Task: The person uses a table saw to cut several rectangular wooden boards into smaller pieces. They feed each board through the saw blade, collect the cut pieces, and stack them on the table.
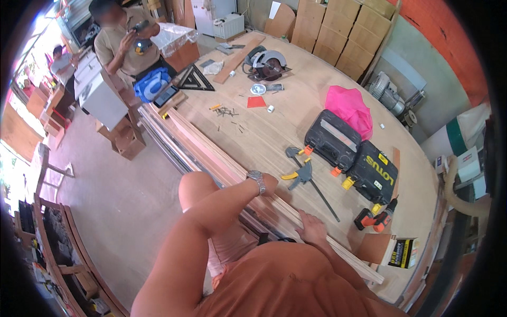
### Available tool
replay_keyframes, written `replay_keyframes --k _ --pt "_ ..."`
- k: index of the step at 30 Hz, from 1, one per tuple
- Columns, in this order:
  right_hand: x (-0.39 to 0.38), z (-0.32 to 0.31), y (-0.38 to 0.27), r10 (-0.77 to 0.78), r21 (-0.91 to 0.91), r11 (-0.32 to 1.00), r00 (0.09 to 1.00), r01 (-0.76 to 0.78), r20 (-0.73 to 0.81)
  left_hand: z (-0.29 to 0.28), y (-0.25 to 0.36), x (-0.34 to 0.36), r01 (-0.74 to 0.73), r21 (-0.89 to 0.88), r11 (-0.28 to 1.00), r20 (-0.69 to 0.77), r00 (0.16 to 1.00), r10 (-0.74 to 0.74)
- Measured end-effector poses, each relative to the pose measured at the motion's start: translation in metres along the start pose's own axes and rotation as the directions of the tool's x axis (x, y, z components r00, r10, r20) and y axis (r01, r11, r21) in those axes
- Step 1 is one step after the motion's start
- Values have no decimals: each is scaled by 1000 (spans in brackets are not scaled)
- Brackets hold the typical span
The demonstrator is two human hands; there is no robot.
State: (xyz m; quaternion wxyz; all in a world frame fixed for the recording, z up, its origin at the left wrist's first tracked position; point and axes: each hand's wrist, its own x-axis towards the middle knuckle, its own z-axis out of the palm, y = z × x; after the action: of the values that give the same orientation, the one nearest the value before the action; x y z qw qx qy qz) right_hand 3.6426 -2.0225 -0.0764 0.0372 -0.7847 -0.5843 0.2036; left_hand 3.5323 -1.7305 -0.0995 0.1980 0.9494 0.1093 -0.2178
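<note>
Long pale wooden strips [230,161] lie bundled along the near edge of the worktable [274,132]. My left hand [270,185], with a metal watch [256,179] on its wrist, rests at the strips; its fingers are hidden. Farther right, my right hand [313,230] lies on the same strips, its fingers stretched over the top. Beyond my hands on the tabletop is a bar clamp [303,174] with yellow grips. An orange and black cordless drill [379,217] lies to the right.
Open black tool case [338,140], pink bag [348,108], circular saw [268,64], black speed square [195,79] and scattered screws [227,112] occupy the table. A small box [404,252] sits near the right corner. Across the far left corner, another person [129,45] holds a dark device.
</note>
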Motion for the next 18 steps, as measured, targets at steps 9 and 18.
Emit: replay_keyframes --k 9,18 --pt "-4 -10 -7 13 -26 1000 1000 -14 -10 -15 10 -26 100 -79 992 65 993 -95" --pt "-12 -5 0 -19 55 998 985 28 -169 -11 -8 -29 74 -116 990 16 997 -73"
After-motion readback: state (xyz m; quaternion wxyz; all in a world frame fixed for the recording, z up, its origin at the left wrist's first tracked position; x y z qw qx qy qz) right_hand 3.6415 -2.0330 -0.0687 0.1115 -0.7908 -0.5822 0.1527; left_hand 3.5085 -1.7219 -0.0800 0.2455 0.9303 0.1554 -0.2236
